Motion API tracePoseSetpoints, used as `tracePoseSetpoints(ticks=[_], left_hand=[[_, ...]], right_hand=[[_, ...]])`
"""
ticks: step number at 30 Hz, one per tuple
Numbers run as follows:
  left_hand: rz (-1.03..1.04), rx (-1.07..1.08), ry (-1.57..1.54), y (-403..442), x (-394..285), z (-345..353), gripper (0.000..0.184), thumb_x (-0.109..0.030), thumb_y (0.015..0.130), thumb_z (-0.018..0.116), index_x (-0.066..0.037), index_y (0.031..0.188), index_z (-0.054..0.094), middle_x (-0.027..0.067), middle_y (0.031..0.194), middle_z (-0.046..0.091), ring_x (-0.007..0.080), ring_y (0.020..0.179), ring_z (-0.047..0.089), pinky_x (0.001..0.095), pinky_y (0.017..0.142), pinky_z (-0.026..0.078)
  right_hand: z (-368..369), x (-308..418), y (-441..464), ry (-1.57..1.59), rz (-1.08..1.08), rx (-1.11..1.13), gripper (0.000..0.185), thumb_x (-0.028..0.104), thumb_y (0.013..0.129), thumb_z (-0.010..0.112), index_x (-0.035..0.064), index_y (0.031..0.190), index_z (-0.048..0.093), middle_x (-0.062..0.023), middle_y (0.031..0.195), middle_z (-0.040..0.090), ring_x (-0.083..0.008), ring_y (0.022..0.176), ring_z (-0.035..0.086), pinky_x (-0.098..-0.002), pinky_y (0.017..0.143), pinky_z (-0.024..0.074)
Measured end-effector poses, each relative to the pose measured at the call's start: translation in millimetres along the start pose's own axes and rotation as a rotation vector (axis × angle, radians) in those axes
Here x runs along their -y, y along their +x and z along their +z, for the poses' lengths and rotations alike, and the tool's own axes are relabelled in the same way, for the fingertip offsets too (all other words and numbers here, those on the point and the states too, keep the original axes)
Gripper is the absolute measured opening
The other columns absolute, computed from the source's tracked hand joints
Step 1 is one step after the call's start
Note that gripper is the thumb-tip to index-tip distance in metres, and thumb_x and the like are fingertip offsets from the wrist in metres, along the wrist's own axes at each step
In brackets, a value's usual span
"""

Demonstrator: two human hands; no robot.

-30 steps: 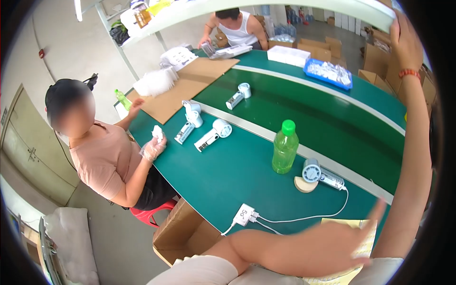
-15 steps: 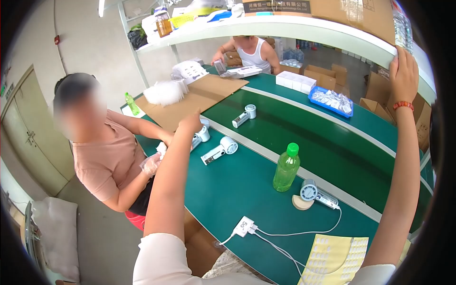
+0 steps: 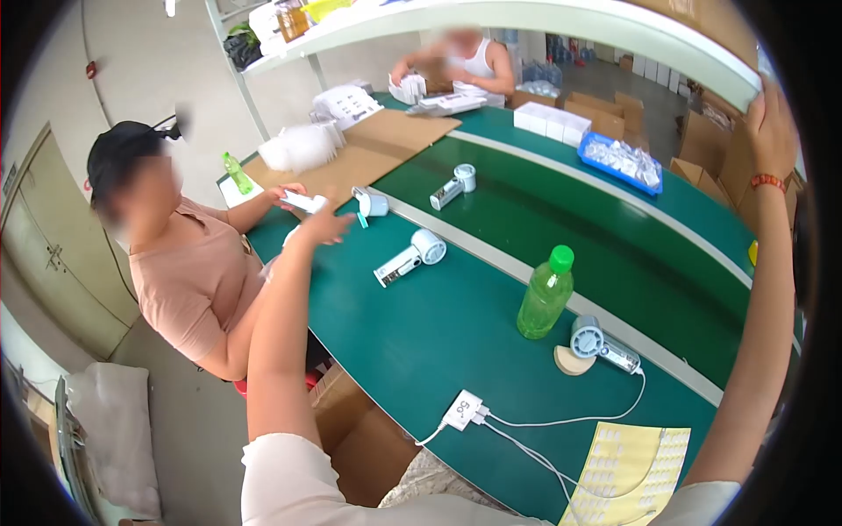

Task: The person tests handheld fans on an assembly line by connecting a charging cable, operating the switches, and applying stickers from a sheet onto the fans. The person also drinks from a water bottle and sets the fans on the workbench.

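My left hand (image 3: 323,226) reaches out over the table's left side, holding nothing, its fingers apart. Close by are a co-worker's hand with a white object (image 3: 303,202) and a pale blue handheld fan (image 3: 372,202). A second handheld fan (image 3: 412,258) lies nearer me. High on the right, my right hand (image 3: 774,131) grips the shelf edge (image 3: 737,81), fingertips partly hidden. Below, a handheld fan (image 3: 603,343) with a cable plugged in rests beside a round beige pad (image 3: 574,360). A green bottle (image 3: 545,296) stands behind it.
A white charger (image 3: 463,409) and yellow sticker sheet (image 3: 627,473) lie at the front. Another fan (image 3: 453,187) sits on the dark green strip. Farther back are a blue tray (image 3: 620,164), white boxes (image 3: 551,123) and cardboard (image 3: 399,145). A second person works behind the table.
My left hand has moved left and lower, from pointing to opened fingers. The co-worker has raised a white object. The view has shifted slightly; my right hand stays at the shelf.
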State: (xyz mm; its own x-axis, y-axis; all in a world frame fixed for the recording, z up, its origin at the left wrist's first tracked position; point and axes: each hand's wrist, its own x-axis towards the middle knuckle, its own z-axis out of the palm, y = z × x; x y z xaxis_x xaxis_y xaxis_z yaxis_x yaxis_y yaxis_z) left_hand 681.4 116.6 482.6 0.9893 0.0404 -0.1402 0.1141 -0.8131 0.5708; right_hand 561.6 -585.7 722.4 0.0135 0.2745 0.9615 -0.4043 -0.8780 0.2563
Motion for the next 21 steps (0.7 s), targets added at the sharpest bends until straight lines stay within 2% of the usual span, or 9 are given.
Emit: tracePoseSetpoints(ticks=[1, 2, 4, 6, 10, 12, 14, 17, 21], left_hand=[[0.287, -0.023, -0.076, -47.9, -31.1, 10.0, 0.063, -0.035, 0.09, 0.053, -0.001, 0.136, 0.028, 0.0104, 0.084, 0.063, 0.0186, 0.062, 0.059, 0.0287, 0.061, 0.049], [0.508, 0.087, -0.145, -59.7, -23.7, 22.0, 0.046, -0.029, 0.091, 0.052, 0.001, 0.126, 0.046, 0.0095, 0.086, 0.064, 0.0165, 0.064, 0.059, 0.0262, 0.062, 0.049], [0.451, 0.445, -0.278, -153.7, -66.5, 32.6, 0.031, -0.022, 0.091, 0.05, 0.002, 0.106, 0.062, 0.0089, 0.083, 0.067, 0.0147, 0.065, 0.061, 0.0268, 0.062, 0.05], [0.496, 0.589, -0.32, -223.6, -78.4, 58.0, 0.027, -0.021, 0.091, 0.052, -0.003, 0.107, 0.064, 0.008, 0.077, 0.067, 0.013, 0.062, 0.061, 0.0256, 0.059, 0.051], [0.554, 0.893, -0.231, -284.8, -71.3, 111.0, 0.021, -0.018, 0.091, 0.053, -0.007, 0.103, 0.066, 0.007, 0.07, 0.066, 0.0105, 0.056, 0.061, 0.0233, 0.051, 0.048], [0.492, 0.919, -0.365, -293.3, -63.4, 150.1, 0.021, -0.019, 0.091, 0.053, -0.006, 0.1, 0.067, 0.0061, 0.075, 0.067, 0.0127, 0.062, 0.063, 0.0269, 0.055, 0.047], [0.792, 0.793, -0.561, -307.0, -58.3, 197.3, 0.021, -0.019, 0.092, 0.051, -0.005, 0.097, 0.067, 0.0056, 0.082, 0.068, 0.0181, 0.072, 0.064, 0.0313, 0.063, 0.048], [0.855, 0.955, -0.449, -321.5, -84.1, 214.7, 0.025, -0.021, 0.093, 0.047, -0.005, 0.094, 0.067, 0.007, 0.089, 0.068, 0.0228, 0.079, 0.063, 0.0335, 0.07, 0.048], [0.933, 0.985, -0.439, -333.3, -120.5, 242.1, 0.028, -0.024, 0.093, 0.046, -0.005, 0.09, 0.066, 0.0079, 0.086, 0.068, 0.0262, 0.078, 0.063, 0.0348, 0.068, 0.048]], right_hand=[[-7.2, 1.8, 3.0, 0.006, -0.037, -0.02, 0.031, 0.02, 0.089, 0.042, 0.0109, 0.116, 0.056, -0.0094, 0.108, 0.059, -0.0277, 0.1, 0.055, -0.0369, 0.087, 0.0433], [-14.2, 4.0, 5.8, 0.011, -0.074, -0.039, 0.029, 0.016, 0.089, 0.044, 0.009, 0.114, 0.057, -0.0087, 0.106, 0.059, -0.0271, 0.099, 0.055, -0.0365, 0.087, 0.0427], [-27.7, 21.5, 5.4, 0.033, -0.049, -0.046, 0.029, 0.015, 0.088, 0.044, 0.0074, 0.113, 0.057, -0.0093, 0.107, 0.059, -0.0273, 0.1, 0.053, -0.0367, 0.089, 0.0415], [-37.8, 30.8, 6.6, 0.1, -0.002, -0.021, 0.029, 0.014, 0.088, 0.045, 0.0044, 0.114, 0.056, -0.0136, 0.109, 0.057, -0.0298, 0.103, 0.052, -0.0379, 0.092, 0.0396], [-29.6, 23.8, 3.4, 0.114, 0.029, 0.014, 0.031, 0.012, 0.088, 0.045, 0.0059, 0.116, 0.055, -0.0118, 0.114, 0.056, -0.0279, 0.106, 0.051, -0.0373, 0.094, 0.0383], [-24.3, 19.4, 3.2, 0.107, 0.033, 0.042, 0.034, 0.014, 0.089, 0.043, 0.0054, 0.12, 0.053, -0.0135, 0.118, 0.055, -0.0286, 0.111, 0.05, -0.0364, 0.096, 0.0377], [-18.5, 16.7, 0.0, 0.123, 0.022, 0.059, 0.036, 0.014, 0.09, 0.042, 0.0054, 0.123, 0.052, -0.0146, 0.121, 0.054, -0.0291, 0.114, 0.049, -0.036, 0.097, 0.037], [-18.7, 7.5, 0.2, 0.176, -0.013, 0.085, 0.037, 0.013, 0.089, 0.042, 0.0062, 0.125, 0.05, -0.0153, 0.123, 0.053, -0.0297, 0.116, 0.048, -0.0372, 0.099, 0.0358], [-24.6, -0.3, 3.8, 0.15, -0.083, 0.152, 0.039, 0.012, 0.087, 0.046, 0.0075, 0.126, 0.049, -0.0128, 0.124, 0.052, -0.0288, 0.115, 0.048, -0.0377, 0.1, 0.0355]])
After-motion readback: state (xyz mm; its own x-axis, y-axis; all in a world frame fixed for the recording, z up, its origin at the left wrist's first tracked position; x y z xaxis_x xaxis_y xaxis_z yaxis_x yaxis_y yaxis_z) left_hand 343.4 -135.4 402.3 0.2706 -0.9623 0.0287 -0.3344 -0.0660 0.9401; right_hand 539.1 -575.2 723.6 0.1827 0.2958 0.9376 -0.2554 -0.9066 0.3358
